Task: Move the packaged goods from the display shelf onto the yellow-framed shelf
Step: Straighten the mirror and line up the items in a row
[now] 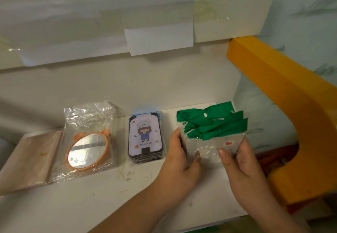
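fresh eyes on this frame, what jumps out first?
Both hands, left hand and right hand, grip a stack of clear packets with green header cards at the white shelf's right end. Beside it curves a bright yellow-orange frame. Left of the hands lies a bagged orange bear-eared round mirror.

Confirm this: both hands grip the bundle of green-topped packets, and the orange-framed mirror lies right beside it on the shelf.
Not quite. In the head view the stack of cartoon-print cases lies beside the bundle of green-topped packets; the orange-framed mirror lies beyond it. Left hand and right hand do grip the bundle.
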Action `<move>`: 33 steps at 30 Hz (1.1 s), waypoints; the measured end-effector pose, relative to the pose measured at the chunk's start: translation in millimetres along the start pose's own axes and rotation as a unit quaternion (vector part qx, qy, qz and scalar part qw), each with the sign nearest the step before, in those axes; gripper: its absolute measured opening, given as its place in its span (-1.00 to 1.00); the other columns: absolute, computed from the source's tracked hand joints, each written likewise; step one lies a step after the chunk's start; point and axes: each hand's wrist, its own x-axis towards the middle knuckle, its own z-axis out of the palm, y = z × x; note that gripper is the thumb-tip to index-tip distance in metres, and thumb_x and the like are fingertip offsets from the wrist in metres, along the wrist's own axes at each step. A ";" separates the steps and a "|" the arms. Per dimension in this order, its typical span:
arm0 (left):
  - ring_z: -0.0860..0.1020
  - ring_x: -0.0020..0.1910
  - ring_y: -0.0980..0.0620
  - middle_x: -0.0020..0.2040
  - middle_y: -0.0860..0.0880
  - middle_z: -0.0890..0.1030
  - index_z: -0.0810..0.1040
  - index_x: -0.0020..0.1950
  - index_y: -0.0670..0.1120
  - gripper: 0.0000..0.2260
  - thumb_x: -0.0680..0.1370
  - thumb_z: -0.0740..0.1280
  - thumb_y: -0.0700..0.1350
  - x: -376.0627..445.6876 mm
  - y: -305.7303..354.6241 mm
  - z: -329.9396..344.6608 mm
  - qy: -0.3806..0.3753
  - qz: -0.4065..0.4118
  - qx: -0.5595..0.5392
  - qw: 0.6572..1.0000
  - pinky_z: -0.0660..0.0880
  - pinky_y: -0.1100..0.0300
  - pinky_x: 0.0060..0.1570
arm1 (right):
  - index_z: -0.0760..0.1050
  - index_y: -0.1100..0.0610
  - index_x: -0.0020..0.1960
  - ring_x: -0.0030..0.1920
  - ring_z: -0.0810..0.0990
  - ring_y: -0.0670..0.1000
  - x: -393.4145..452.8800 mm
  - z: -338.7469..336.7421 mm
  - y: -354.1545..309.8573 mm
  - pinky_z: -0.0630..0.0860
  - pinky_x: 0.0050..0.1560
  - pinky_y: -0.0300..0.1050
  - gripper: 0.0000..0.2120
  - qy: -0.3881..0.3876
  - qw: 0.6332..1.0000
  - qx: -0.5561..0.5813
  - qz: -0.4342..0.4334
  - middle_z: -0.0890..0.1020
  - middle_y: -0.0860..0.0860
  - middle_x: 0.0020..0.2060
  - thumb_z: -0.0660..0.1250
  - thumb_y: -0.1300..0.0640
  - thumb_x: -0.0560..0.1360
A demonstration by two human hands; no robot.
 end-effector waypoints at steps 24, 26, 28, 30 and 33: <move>0.61 0.09 -0.26 0.18 -0.23 0.54 0.38 0.30 -0.17 -0.65 0.52 0.19 -0.18 83.9 -6.5 24.0 0.039 -0.347 0.096 0.932 0.60 -0.15 0.10 | 0.42 0.06 -0.35 -0.06 0.57 0.04 95.3 9.2 -15.2 0.35 -0.30 -0.17 -0.74 -0.053 0.955 -0.193 0.220 0.64 0.07 -0.04 0.24 0.22 0.50; 0.57 0.17 -0.26 0.25 -0.25 0.51 0.39 0.29 -0.14 -0.65 0.51 0.19 -0.15 87.6 -5.8 27.5 0.035 -0.357 0.122 0.925 0.56 -0.16 0.18 | 0.43 0.10 -0.33 -0.14 0.54 0.00 99.5 9.6 -11.1 0.35 -0.32 -0.17 -0.77 -0.045 0.951 -0.194 0.237 0.63 0.08 -0.06 0.26 0.24 0.49; 0.45 0.32 -0.22 0.36 -0.22 0.42 0.37 0.37 -0.15 -0.65 0.58 0.20 -0.16 88.5 0.2 27.5 0.027 -0.364 0.173 0.915 0.45 -0.08 0.31 | 0.49 0.14 -0.29 -0.16 0.56 0.04 100.9 8.6 -9.1 0.38 -0.31 -0.16 -0.84 -0.038 0.949 -0.196 0.244 0.65 0.12 -0.09 0.29 0.23 0.47; 0.32 0.43 -0.19 0.46 -0.20 0.31 0.30 0.46 -0.16 -0.60 0.62 0.19 -0.14 90.9 -1.9 30.9 0.018 -0.374 0.216 0.902 0.34 -0.01 0.39 | 0.50 0.17 -0.31 -0.16 0.57 0.10 99.6 8.6 -9.3 0.37 -0.32 -0.15 -0.84 -0.031 0.948 -0.200 0.245 0.64 0.17 -0.11 0.31 0.22 0.45; 0.28 0.44 -0.16 0.47 -0.19 0.28 0.25 0.48 -0.15 -0.56 0.62 0.21 -0.09 92.1 -7.2 34.7 0.015 -0.379 0.241 0.893 0.30 0.02 0.39 | 0.51 0.20 -0.31 -0.19 0.55 0.14 99.5 11.6 -11.0 0.38 -0.31 -0.13 -0.89 -0.033 0.942 -0.229 0.244 0.62 0.19 -0.13 0.32 0.23 0.39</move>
